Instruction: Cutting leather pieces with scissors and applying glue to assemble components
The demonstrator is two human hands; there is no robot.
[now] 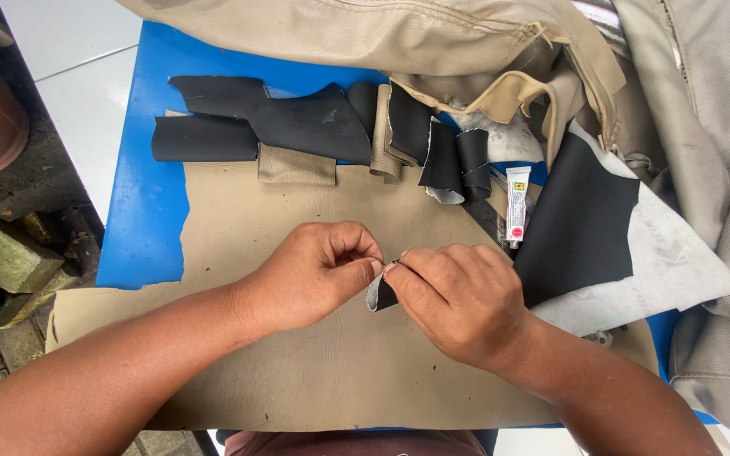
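Left hand (pixel 318 272) and right hand (pixel 458 300) meet knuckles-up, fingers curled, both pinching a small black leather scrap (pixel 381 294) between fingertips, over beige leather sheet (pixel 297 371); glue tube (pixel 516 203) beyond right fingers.

Left hand (pixel 318 274) curled, right hand (pixel 458 300) curled, fingers (pixel 390 272) pinched together

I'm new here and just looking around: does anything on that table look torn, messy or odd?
The blue tabletop has a ragged, chipped edge beside the tan sheet. Black scraps lie curled and overlapping behind the hands. Both hands, left and right, pinch a small black piece. Nothing is spilled.
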